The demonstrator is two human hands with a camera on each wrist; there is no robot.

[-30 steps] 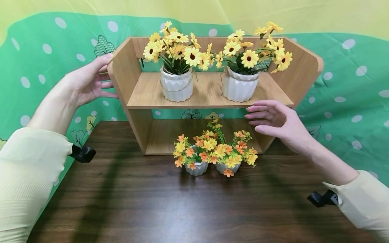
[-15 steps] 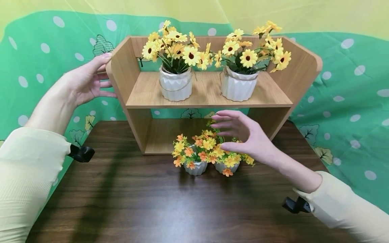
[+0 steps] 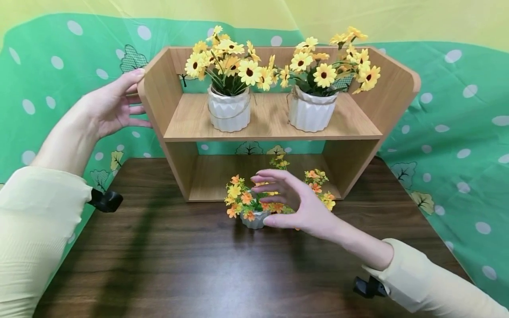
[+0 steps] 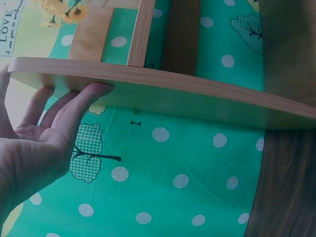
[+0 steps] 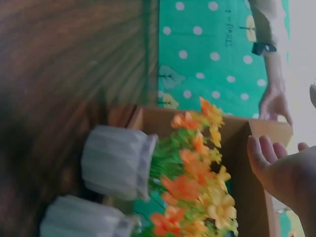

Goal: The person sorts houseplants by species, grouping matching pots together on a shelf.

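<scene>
My left hand (image 3: 112, 106) touches the left side panel of a two-tier wooden shelf (image 3: 274, 138). Its thumb lies at the panel's edge, and in the left wrist view the fingers (image 4: 74, 111) press against the outer face. My right hand (image 3: 296, 201), fingers parted and lightly bent, hovers before two small white pots of orange and yellow flowers. The left of these pots (image 3: 254, 220) partly shows; the right one is mostly hidden behind the hand. In the right wrist view both stand side by side, a pot (image 5: 118, 160) and its neighbour (image 5: 81, 219), apart from the fingers.
On the upper tier stand two white pots of yellow daisies, the left pot (image 3: 229, 111) and the right pot (image 3: 312, 111). The shelf is on a dark wooden table (image 3: 179, 256). A green dotted cloth (image 3: 461, 132) hangs behind.
From the shelf's right end, my right hand has moved left and down to in front of the orange flower pots. My left hand stays on the side panel.
</scene>
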